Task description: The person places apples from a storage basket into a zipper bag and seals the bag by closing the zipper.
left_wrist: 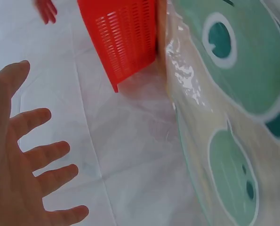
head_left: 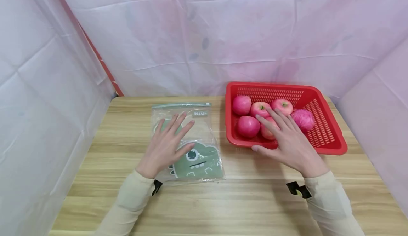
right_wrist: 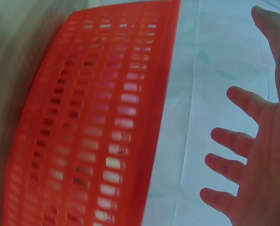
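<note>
My left hand [head_left: 167, 145], fingers spread, hovers over a clear zip bag [head_left: 197, 131] printed with a green cartoon monster. That bag lies flat, its zip edge toward the back; in the left wrist view the hand [left_wrist: 31, 160] holds nothing. On the right, my right hand [head_left: 288, 144] is spread over the near rim of a red plastic basket [head_left: 331, 137]. Several pink-red apples [head_left: 248, 126] sit in the basket, one partly hidden behind the fingers. In the right wrist view the hand [right_wrist: 257, 150] stands apart from the basket's slotted wall [right_wrist: 92, 117].
Inside the basket's right part lies a pink, wrinkled, wrapped-looking round thing [head_left: 302, 120]. The wooden table [head_left: 204, 207] meets a hanging pale floral cloth [head_left: 204, 45] at the back, with more cloth along both sides.
</note>
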Available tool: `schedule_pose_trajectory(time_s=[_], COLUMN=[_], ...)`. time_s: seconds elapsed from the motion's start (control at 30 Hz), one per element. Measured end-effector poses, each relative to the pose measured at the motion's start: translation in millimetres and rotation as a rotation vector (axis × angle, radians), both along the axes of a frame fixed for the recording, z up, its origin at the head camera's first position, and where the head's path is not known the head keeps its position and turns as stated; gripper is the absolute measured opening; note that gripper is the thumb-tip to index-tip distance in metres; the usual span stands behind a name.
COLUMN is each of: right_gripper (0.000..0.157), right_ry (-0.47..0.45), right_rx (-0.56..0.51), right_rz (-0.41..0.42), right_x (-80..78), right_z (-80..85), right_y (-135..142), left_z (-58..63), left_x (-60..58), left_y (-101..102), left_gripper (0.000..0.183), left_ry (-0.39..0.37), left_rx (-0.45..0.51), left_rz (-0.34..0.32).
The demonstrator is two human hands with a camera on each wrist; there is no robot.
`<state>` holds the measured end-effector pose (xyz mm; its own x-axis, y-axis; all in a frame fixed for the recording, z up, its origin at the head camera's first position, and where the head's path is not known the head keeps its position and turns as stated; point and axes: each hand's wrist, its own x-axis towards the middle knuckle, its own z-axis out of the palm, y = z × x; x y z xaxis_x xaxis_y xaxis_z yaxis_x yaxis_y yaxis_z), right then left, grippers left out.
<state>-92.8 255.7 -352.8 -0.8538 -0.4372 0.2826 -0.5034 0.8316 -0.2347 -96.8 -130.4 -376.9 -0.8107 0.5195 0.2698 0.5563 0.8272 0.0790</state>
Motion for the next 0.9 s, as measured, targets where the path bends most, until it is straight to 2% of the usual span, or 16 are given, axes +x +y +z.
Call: schedule_pose_trajectory(time_s=[0.17, 0.4, 0.63, 0.9], right_gripper=[0.089, 0.086, 0.086, 0.082], right_ry=[-0.01, -0.029, -0.047, -0.033], right_rx=[-0.03, -0.055, -0.088, -0.103], right_rz=[0.002, 0.0, 0.023, 0.055], right_x=[-4.1, -8.3, -12.2, -18.9], right_z=[-6.0, -10.4, -15.7, -30.9], right_y=[-12, -31, -47, -64], left_z=[-9.0, -37.4, -56.6, -75.6], left_x=[1.1, 11.3, 15.6, 24.6], left_y=[8, 24, 35, 49], left_gripper=[0.066, 0.066, 0.065, 0.065], left_ry=[-0.023, -0.074, -0.073, -0.154], left_rx=[0.042, 0.047, 0.113, 0.041], left_rz=[0.021, -0.005, 0.003, 0.033])
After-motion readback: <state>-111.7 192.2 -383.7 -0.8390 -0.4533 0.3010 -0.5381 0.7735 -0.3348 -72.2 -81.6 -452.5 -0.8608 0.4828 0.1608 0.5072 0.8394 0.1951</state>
